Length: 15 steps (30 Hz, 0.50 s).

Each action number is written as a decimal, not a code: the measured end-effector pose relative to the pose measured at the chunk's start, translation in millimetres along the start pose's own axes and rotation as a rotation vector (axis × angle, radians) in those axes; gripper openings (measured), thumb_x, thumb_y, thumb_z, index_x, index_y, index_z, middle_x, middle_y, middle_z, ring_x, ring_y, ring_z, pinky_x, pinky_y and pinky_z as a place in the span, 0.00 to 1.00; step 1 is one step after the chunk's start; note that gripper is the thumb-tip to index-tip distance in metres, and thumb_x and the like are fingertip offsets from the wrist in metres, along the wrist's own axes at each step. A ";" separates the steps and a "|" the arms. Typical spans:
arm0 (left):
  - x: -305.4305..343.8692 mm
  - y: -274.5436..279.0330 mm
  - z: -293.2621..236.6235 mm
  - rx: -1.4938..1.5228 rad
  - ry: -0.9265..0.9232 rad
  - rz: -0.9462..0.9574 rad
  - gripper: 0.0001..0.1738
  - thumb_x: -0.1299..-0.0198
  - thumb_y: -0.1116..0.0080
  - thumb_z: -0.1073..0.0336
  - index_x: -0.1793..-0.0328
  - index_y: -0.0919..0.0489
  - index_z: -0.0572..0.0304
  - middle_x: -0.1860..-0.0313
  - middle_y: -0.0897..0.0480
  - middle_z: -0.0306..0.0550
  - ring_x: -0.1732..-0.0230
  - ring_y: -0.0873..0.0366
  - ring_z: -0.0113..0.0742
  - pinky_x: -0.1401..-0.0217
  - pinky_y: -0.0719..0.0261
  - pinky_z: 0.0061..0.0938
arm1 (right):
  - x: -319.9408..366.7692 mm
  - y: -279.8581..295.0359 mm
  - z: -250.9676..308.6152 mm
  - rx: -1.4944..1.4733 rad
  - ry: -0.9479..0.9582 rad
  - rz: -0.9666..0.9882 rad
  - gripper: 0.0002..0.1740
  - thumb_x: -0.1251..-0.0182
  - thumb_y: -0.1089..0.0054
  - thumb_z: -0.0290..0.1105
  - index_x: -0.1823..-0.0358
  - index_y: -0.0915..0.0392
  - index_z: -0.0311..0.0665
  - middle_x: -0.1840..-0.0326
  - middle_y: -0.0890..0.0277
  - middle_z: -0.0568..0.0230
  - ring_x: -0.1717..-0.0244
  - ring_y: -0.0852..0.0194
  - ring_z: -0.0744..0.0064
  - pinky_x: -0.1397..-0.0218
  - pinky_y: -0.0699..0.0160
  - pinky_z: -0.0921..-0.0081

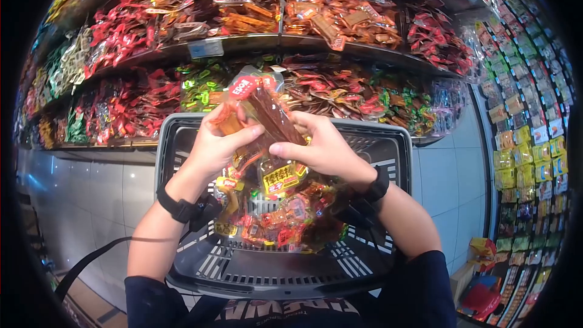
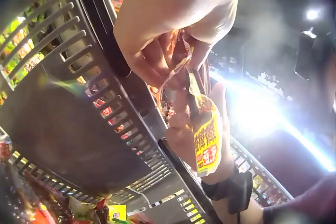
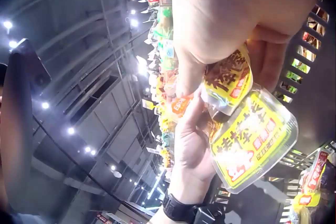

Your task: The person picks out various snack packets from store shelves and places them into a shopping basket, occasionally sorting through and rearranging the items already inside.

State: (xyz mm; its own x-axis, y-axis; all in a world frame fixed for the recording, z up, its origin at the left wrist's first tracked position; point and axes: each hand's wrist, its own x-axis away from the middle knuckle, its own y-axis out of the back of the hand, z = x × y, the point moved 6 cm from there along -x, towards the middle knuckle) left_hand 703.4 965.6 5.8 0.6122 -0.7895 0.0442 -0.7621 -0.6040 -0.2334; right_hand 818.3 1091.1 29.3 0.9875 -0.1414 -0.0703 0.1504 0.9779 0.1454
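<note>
Over a dark shopping basket [image 1: 408, 152], both hands hold clear-wrapped snack packs close together. My right hand [image 1: 328, 149] grips a long dark-brown stick snack pack [image 1: 274, 118], its thumb across the front. That pack has a red label at the top and a yellow label with dark characters. My left hand [image 1: 212, 146] pinches an orange-brown snack pack [image 1: 229, 124] beside it, partly hidden behind the thumb. The right wrist view shows two yellow labels overlapping, a smaller pack [image 3: 231, 79] above a larger pack [image 3: 254, 137]. Several colourful snack packets [image 1: 285, 215] lie in the basket below.
Shelves heaped with wrapped snacks [image 1: 127, 30] stand ahead, in two tiers with a metal shelf edge [image 1: 243, 41]. Racks of hanging packets [image 1: 522, 155] line the right side. Pale floor tiles [image 1: 440, 176] show beside the basket. A black strap [image 1: 103, 249] runs at the left.
</note>
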 end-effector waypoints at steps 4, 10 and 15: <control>-3.4 2.9 -4.3 0.088 -0.035 -0.030 0.14 0.44 0.33 0.76 0.61 0.29 0.54 0.64 0.18 0.37 0.60 0.20 0.25 0.54 0.21 0.25 | -3.2 11.3 -7.2 -0.199 -0.042 -0.164 0.21 0.34 0.35 0.35 0.44 0.23 0.30 0.56 0.18 0.65 0.57 0.23 0.83 0.52 0.23 0.79; -9.6 14.0 -8.0 0.034 -0.113 -0.120 0.13 0.43 0.33 0.74 0.62 0.29 0.53 0.64 0.19 0.36 0.59 0.21 0.23 0.53 0.23 0.22 | -7.7 32.0 -23.8 -0.284 -0.083 -0.268 0.15 0.30 0.39 0.36 0.50 0.25 0.31 0.67 0.23 0.72 0.69 0.28 0.86 0.63 0.27 0.83; -8.4 13.9 -7.5 0.064 -0.083 -0.110 0.13 0.42 0.34 0.74 0.62 0.29 0.53 0.63 0.19 0.36 0.59 0.21 0.23 0.52 0.23 0.23 | -10.3 29.5 -27.6 -0.307 -0.098 -0.258 0.17 0.22 0.52 0.39 0.48 0.25 0.31 0.62 0.23 0.74 0.61 0.31 0.88 0.56 0.30 0.84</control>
State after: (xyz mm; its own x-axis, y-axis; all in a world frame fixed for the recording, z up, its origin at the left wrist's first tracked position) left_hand 686.1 963.1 9.5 0.7089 -0.7053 -0.0072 -0.6758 -0.6763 -0.2932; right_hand 811.2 1125.6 7.1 0.9213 -0.3878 0.0303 0.3872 0.9067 -0.1675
